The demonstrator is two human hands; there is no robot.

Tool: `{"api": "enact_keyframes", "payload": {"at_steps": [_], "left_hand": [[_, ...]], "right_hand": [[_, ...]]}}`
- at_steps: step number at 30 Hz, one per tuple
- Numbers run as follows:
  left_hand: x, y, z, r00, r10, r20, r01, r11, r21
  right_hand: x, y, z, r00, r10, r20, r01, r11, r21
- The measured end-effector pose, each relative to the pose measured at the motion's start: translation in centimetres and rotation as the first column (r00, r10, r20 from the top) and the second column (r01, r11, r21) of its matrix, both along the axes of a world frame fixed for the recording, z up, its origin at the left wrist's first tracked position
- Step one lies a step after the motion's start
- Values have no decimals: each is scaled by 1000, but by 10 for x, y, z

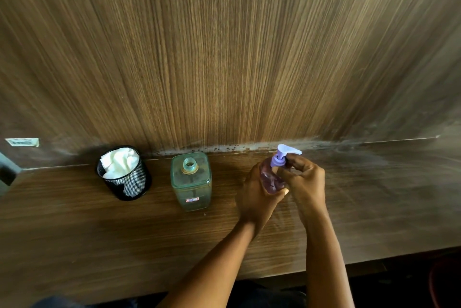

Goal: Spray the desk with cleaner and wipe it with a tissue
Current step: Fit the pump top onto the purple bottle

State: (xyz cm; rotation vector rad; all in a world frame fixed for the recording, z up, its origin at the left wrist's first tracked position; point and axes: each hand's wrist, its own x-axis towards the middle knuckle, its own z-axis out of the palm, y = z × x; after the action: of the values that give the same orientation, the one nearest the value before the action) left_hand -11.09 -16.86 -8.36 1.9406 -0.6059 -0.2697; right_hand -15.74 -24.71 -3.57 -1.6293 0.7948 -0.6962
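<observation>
Purple pump bottle [272,178] gripped by left hand [257,198], right hand [304,180] pinching its collar above the desk [124,232]

Hands [287,188] hide pump bottle [272,180] base

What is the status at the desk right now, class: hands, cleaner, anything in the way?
Left hand shut on pump bottle. Right hand gripping its pump neck. Tissue waiting in mesh cup. Open jar stands beside; desk front otherwise unobstructed.
</observation>
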Motion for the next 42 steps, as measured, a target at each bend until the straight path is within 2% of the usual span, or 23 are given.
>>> {"api": "enact_keyframes", "payload": {"at_steps": [8,16,19,24,30,34,37,42], "left_hand": [[0,-3,-5,999,15,-28,-16,999,-44],[-1,-2,-5,999,31,-40,-33,998,-54],[-4,-3,-3,998,40,-44,-42,997,-57],[-5,-5,-3,997,43,-63,-48,995,-82],[-11,5,4,976,-37,-216,17,995,-96],[-16,50,12,926,-108,-361,29,976,-215],[-14,113,16,921,-172,-350,89,966,-242],[11,168,10,934,-55,-352,-24,976,-218]], "right_hand": [[0,3,0,999,-44,10,44,999,17],[0,13,2,999,-35,17,36,997,-62],[2,18,4,996,-65,55,66,998,-6],[9,26,1,991,-124,51,124,992,-1],[6,26,1,986,-158,46,154,984,86],[1,26,9,992,-25,122,10,993,119],[-3,25,8,988,98,120,-116,982,147],[1,18,-4,990,130,45,-134,986,103]]}}
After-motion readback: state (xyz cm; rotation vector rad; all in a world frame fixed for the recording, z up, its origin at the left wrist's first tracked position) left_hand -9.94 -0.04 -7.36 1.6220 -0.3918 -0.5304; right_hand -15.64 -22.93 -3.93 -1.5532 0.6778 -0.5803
